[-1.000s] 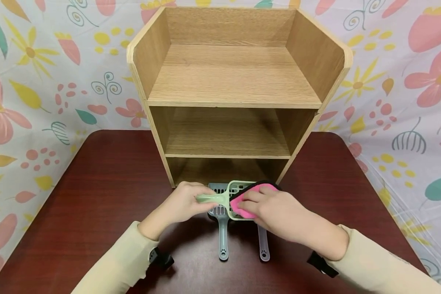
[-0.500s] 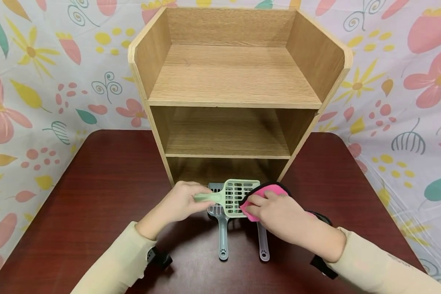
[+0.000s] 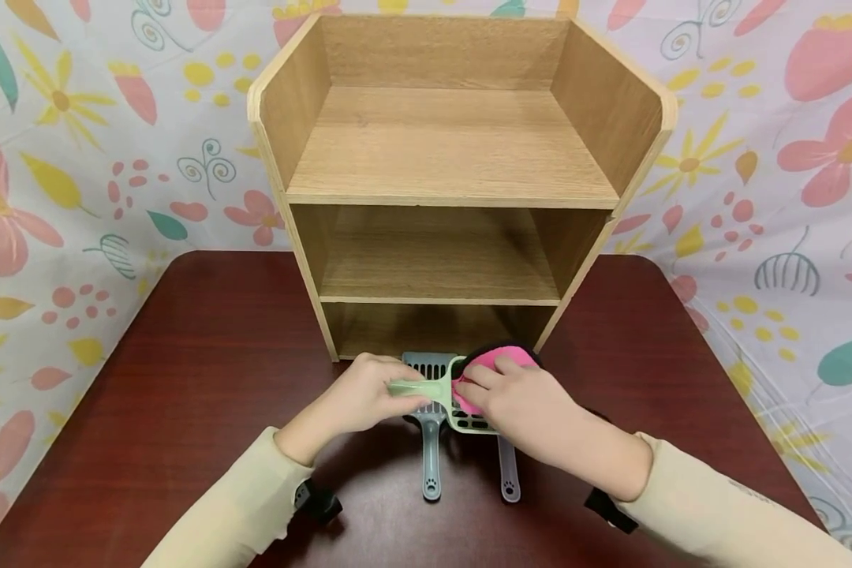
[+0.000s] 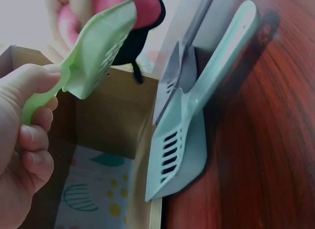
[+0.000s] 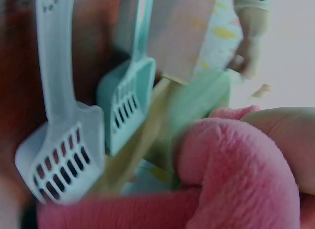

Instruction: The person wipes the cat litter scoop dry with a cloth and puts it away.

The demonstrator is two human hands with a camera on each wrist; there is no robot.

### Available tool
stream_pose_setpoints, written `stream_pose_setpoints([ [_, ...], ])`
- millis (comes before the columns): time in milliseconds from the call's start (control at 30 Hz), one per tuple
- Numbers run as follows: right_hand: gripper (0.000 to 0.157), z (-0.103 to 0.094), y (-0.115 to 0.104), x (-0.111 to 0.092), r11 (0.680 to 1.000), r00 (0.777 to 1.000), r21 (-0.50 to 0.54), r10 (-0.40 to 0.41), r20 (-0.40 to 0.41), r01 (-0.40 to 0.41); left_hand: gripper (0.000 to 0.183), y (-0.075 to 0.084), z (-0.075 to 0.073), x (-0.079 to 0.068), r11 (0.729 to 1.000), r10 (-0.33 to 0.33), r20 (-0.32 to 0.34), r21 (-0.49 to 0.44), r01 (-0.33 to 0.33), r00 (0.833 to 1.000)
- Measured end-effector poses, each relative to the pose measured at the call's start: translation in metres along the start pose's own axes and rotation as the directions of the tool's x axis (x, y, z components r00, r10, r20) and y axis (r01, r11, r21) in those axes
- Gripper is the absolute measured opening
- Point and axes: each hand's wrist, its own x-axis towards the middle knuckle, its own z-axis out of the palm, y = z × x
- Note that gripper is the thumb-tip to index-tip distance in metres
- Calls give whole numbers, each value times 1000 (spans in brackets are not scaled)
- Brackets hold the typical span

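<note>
Before shelf [image 3: 447, 181], green scoop [image 3: 442, 390], edge seemingly under cloth [image 3: 514, 355]

The left arm [image 3: 230, 501] and right arm [image 3: 731, 509] reach in from below, leaning toward each other. The left grip [image 3: 372, 394] pinches, with its thumb [image 4: 32, 80] on one side and bent fingers [image 4: 35, 162] on the other. The right grip [image 3: 528, 406] is palm down, its fingers [image 3: 484, 380] curled. From above its thumb is hidden, so I can't quite tell how it bends.
</note>
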Motion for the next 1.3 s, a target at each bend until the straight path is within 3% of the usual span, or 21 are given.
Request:
stream_pose_setpoints([
  [200,45,5,-4,-2,1000,999,-13,11,51,-10,16,0,1,-2,1000,13,-28,16,-13,1000],
  [533,35,3,4,-11,997,991,-41,77,111,-72,16,-5,-2,-7,999,23,-32,23,-22,999],
  [700,35,2,7,-11,994,992,-55,103,78,-99,14,-6,-1,-7,1000,-15,-22,-10,15,1000],
  [900,33,1,0,0,996,996,27,90,13,-90,14,-1,0,-1,1000,-19,-13,-19,18,1000],
  [1067,37,4,-3,3,995,995,60,76,68,-80,16,1,2,2,1000,20,-35,-4,-20,999],
  [1300,44,6,0,-3,993,986,-11,116,121,-116,17,-1,2,0,999,27,-58,20,-25,998],
])
